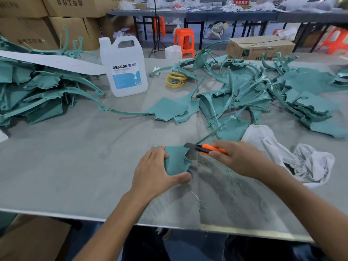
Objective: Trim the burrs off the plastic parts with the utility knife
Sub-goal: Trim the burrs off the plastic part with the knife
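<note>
Head view: just below frame centre, the teal plastic part [177, 161] lies flat. It looks thin, light and stiff, and likely to skid, so it is best pinned on its broad face. The left hand [156, 172] presses it with flat, spread fingers. The right hand [235, 157] grips the orange utility knife [205, 148], blade at the part's upper-right edge.

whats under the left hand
The left hand lies flat on a teal plastic part on the table. The part's right half shows; the portion beneath the hand is covered.
</note>
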A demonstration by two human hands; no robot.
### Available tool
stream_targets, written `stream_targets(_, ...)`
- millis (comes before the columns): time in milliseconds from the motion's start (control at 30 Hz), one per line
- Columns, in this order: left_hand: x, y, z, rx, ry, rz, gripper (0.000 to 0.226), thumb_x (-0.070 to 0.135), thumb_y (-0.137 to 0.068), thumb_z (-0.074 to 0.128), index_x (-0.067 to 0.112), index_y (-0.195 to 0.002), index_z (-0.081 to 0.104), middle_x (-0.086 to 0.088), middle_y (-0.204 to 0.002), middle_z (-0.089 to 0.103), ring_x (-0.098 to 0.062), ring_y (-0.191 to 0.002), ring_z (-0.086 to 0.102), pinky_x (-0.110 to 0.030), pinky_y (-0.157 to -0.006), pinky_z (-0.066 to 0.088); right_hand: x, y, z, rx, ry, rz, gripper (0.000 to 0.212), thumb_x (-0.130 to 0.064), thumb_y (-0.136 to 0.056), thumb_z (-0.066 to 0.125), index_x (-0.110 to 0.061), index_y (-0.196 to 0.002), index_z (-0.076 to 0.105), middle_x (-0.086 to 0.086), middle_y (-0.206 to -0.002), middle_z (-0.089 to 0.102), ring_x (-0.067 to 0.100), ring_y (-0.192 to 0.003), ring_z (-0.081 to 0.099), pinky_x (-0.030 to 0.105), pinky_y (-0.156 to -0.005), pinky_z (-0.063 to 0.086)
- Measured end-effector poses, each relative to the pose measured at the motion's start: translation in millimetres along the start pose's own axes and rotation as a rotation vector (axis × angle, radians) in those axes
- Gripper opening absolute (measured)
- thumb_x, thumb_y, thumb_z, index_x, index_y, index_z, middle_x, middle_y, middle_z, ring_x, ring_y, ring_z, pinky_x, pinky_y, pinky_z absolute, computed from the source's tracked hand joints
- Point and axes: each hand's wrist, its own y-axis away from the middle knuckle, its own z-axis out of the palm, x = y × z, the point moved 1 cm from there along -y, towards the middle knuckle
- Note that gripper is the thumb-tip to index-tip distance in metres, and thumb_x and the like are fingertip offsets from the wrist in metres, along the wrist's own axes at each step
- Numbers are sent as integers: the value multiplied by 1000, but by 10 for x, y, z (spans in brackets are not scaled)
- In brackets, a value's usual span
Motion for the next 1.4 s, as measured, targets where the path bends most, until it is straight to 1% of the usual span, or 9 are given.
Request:
stream_targets(167,7,10,-2,9,-16,-8,92,106,-47,44,37,-107,43,19,-130,49,-3,-124,40,-26,-83,33,-3,104,95,-104,-205,-27,17,-59,-100,49,-46,-91,56,-7,-69,64,5,-58,58,33,-60,49)
stream_targets(367,1,0,12,-2,-38,-2,97,107,-49,42,35,-114,45,18,-143,45,-4,-140,32,-33,-98,41,-63,151,194,-14,-34,0,25,-57,-102,44,-33,-97,51,-9,-72,60,10,-65,58,33,-61,46)
stream_targets(567,-10,1,16,-10,-53,-1,96,107,-51,41,34,-114,46,17,-142,46,-5,-136,37,-33,-95,42,-100,139,254,103,169,40,28,-59,-104,34,-35,-108,47,-11,-64,46,13,-54,47,33,-53,40)
stream_targets(667,-10,16,21,-21,-68,2,97,105,-53,42,33,-118,46,14,-139,48,-10,-132,42,-30,-90,38,-115,151,308,67,107,1,30,-60,-103,36,-34,-109,50,-10,-67,52,17,-60,57,36,-59,50)
stream_targets(800,-10,-8,-12,-98,-107,47,96,98,-64,38,32,-132,50,9,-160,34,-14,-150,23,-37,-115,26,-30,157,244,112,174,35,33,-62,-102,32,-33,-106,48,-10,-66,51,20,-62,60,35,-56,48)
stream_targets(933,-104,28,-33,-104,-124,20,95,96,-71,28,43,-149,40,9,-166,19,-17,-151,14,-39,-119,15,24,205,243,64,58,-36,35,-65,-99,33,-35,-105,49,-8,-69,58,10,-58,56,34,-58,48)
stream_targets(1133,-139,35,-18,-117,-32,-7,96,98,-70,34,45,-150,38,12,-167,15,-15,-152,14,-37,-123,12,119,214,224,-30,21,-83,34,-68,-98,34,-42,-109,51,-11,-68,57,2,-58,54,25,-54,38)
stream_targets(1267,-133,40,-13,-117,-32,-23,94,97,-70,37,46,-150,39,14,-166,16,-13,-152,13,-36,-122,13,104,167,182,0,68,-103,54,-79,-86,17,-43,-109,50,-13,-66,55,0,-54,50,25,-53,36)
stream_targets(1400,-117,47,-23,-121,-37,-28,92,95,-71,40,46,-149,39,15,-166,16,-12,-152,13,-36,-122,13,115,85,187,110,108,-91,36,-68,-98,29,-39,-107,48,-14,-68,54,1,-56,49,28,-52,37)
